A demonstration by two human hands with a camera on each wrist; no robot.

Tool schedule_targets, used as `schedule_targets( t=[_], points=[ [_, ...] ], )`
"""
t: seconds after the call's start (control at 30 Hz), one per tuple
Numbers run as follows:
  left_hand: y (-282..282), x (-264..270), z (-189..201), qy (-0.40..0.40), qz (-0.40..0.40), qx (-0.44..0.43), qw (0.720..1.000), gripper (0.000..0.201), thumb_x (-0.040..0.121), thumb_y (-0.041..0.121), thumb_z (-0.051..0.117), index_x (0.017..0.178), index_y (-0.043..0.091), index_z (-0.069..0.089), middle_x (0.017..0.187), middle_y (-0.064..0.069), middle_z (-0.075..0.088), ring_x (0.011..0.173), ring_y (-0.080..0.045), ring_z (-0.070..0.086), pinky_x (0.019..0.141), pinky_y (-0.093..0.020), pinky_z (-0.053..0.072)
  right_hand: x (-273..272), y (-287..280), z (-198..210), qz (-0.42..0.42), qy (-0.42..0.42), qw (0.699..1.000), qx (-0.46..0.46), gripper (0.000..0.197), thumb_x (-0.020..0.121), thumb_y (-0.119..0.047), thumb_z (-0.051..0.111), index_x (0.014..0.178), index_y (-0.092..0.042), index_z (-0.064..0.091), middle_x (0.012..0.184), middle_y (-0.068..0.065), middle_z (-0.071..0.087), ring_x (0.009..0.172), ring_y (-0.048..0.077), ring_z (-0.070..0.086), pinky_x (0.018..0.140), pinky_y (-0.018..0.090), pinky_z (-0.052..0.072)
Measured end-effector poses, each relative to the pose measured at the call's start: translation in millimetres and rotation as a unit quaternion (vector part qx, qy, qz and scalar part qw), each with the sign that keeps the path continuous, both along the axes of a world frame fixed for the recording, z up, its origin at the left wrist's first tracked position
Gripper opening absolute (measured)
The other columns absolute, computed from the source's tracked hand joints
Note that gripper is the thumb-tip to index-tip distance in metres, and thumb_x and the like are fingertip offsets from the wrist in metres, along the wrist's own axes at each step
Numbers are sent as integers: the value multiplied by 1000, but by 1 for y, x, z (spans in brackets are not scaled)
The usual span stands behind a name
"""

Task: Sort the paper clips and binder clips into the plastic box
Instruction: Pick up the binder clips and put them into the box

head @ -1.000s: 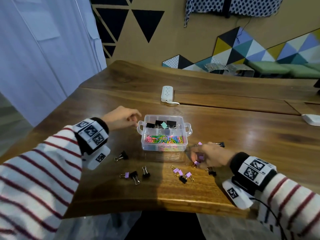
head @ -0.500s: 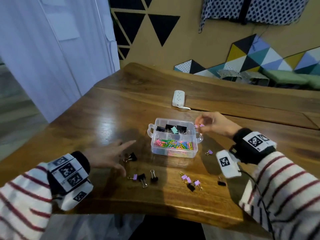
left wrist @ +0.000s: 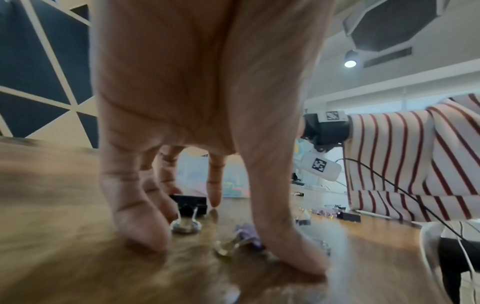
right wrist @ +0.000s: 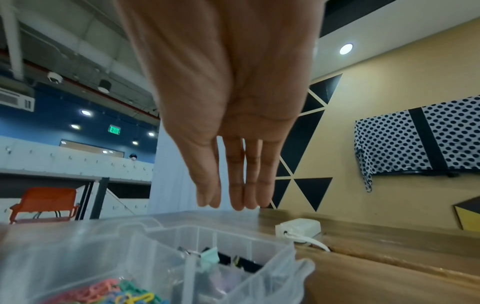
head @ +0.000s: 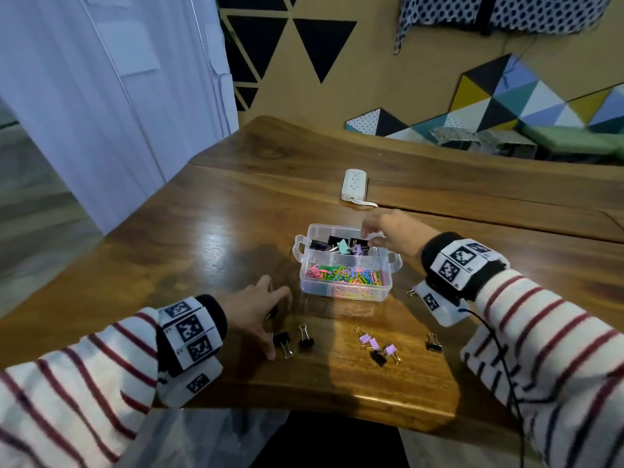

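Observation:
The clear plastic box holds coloured paper clips in its front part and black, mint and purple binder clips in its back part. My right hand hovers over the back compartment, fingers straight and together, holding nothing. My left hand arches on the table front-left of the box, fingertips down around a black binder clip and a purple binder clip, without pinching either. Other loose clips lie nearby: black ones, a purple cluster, one black.
A white power strip with its cable lies behind the box. The wooden table's front edge is close behind the loose clips. One small clip lies under my right wrist, right of the box.
My right hand carried purple clips from the table to the box's back compartment and now hangs empty over it. My left hand left the box's handle and came down over clips front-left.

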State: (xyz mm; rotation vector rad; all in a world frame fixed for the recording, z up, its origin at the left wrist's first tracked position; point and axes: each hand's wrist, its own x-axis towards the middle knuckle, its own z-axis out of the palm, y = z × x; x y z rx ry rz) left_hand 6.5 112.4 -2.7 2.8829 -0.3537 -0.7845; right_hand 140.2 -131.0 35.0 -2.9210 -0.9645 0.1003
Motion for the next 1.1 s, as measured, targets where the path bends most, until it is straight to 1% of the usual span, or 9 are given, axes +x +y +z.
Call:
schedule_targets(
  t=[0.17,0.27,0.33,0.47,0.67,0.83,0.93,1.0,1.1],
  points=[
    [3,2,0,-16,-10,-30,999,48,74,30,73,116,26,51,107,4,37,96,-10,39,80,-25,42,-47,-40,14,-3,12,996,85,21,86,-11,58,107,-11,60,107,2,67,95,21,65,89,38,52],
    [4,2,2,-20,-25,-37,999,40,78,30,70,115,27,53,104,6,38,92,-8,39,70,-16,37,-87,-66,-7,-40,44,988,142,19,85,-14,61,103,-18,61,97,-9,62,92,15,66,86,34,54],
    [4,-1,2,-27,-38,-34,998,36,81,33,65,115,28,53,103,8,38,91,-6,39,66,-11,33,-112,-79,-28,-68,70,990,97,26,86,-28,59,111,-23,55,105,-8,57,100,16,62,89,32,51],
    [3,-7,5,-32,-58,-25,998,31,85,30,60,115,28,52,103,8,38,90,-6,41,75,-15,39,-149,-86,-48,-167,127,977,-25,60,84,-51,50,131,-20,32,126,3,42,118,23,47,96,39,44],
    [-3,-6,10,-32,-90,-3,995,30,86,22,58,115,25,53,101,7,40,85,-3,39,62,-7,29,-150,-68,-52,-192,140,971,8,39,86,-29,58,118,-11,44,120,9,48,109,29,53,88,36,43],
    [0,1,9,-25,-102,-17,994,28,87,18,58,115,23,56,114,-1,54,73,10,37,62,-5,30,-142,-63,-49,-191,140,971,20,29,86,-21,58,112,-13,47,116,8,56,105,27,57,91,36,48],
    [2,3,6,-25,-95,-21,995,28,86,18,61,114,23,57,115,0,53,73,9,39,61,-5,30,-133,-59,-49,-205,154,966,35,21,83,-17,59,103,-18,50,113,9,60,98,23,58,81,27,44],
    [4,3,4,-28,-91,-23,995,27,86,18,61,113,22,58,112,1,53,73,7,40,62,-5,31,-118,-65,-44,-230,134,963,40,14,83,-14,56,95,-21,51,110,11,64,98,24,59,76,24,40],
    [6,3,3,-32,-73,-39,996,23,87,16,59,110,19,59,107,3,52,73,5,45,63,-7,39,-85,-84,-36,-277,66,958,32,20,85,-12,56,104,-15,52,113,15,58,103,30,57,80,30,42]
  ],
)
